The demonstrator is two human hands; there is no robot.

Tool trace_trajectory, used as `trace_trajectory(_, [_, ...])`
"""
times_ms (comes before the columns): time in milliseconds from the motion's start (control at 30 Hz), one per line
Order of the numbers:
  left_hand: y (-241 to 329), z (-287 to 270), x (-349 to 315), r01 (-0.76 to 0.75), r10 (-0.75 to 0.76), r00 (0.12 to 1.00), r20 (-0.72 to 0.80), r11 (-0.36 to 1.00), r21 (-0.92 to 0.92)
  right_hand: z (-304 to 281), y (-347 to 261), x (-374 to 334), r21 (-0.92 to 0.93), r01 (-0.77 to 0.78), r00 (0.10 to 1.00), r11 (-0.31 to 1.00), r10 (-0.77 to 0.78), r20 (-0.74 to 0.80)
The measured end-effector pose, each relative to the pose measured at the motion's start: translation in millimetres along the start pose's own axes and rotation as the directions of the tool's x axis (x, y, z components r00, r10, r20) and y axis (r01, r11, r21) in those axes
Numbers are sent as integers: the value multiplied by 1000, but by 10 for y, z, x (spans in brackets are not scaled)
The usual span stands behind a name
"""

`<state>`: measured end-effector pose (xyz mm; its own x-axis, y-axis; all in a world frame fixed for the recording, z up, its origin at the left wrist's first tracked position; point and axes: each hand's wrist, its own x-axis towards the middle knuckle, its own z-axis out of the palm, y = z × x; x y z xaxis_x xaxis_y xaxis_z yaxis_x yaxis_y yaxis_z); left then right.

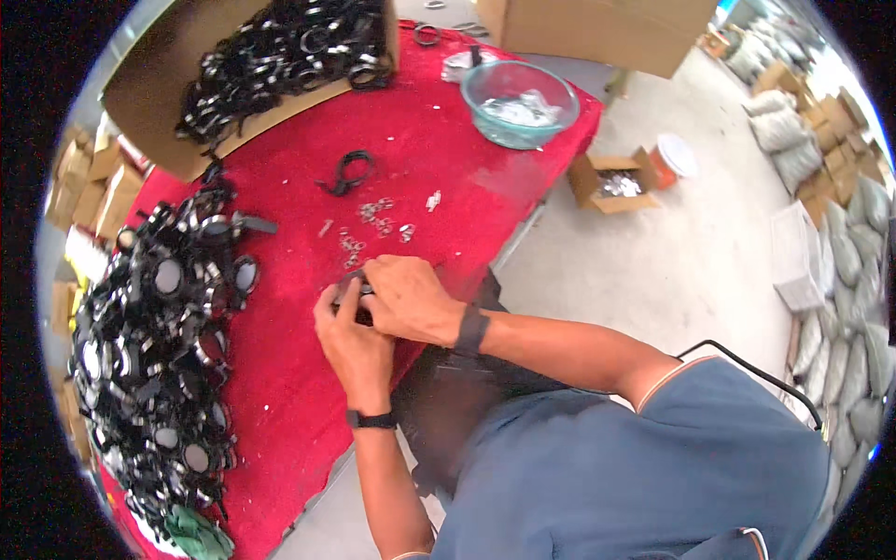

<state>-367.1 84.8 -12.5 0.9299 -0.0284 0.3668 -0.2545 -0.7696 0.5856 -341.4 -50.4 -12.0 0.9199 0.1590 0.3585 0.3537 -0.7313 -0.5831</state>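
Head view showed the left hand (357,345) and right hand (408,297) closed around a dark piece (363,315), mostly hidden, at the near edge of the desk (280,373). Small metal rings (378,221) lay just beyond; a black heap (168,322) lined the left edge, and a greenish bowl (518,136) stood near the far-right corner.

1. A workshop, by the look of it, with storage all round;
2. near me, a red-covered table (275,401) bears a great heap of black and silver parts (163,345), and more fill a big carton (140,79);
3. a clear bowl (523,138) of small pieces stands at its far corner;
4. across the pale bare floor (672,280), stuffed sacks (845,252) and cardboard boxes (835,126) are piled up.
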Motion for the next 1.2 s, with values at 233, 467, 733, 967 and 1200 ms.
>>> trace_trajectory(233, [-110,47,3,-80,80,997,-10,996,29,49,52,4,50,85,995,995,-82,-57])
trace_trajectory(467, [14,-8,13,108,-107,994,21,993,-41,-212,106,-101,26,31,992,999,-34,124])
trace_trajectory(733, [30,-267,73,113,-106,982,155,993,-34,-812,654,-21,-185,315,916,931,-247,315])
trace_trajectory(967, [156,-682,58,230,130,957,259,201,-952,-841,1442,363,-451,3,888,892,-210,-409])
trace_trajectory(1200, [469,-960,-43,266,241,940,240,-79,-961,-574,1613,64,-288,-18,932,958,-89,-352])
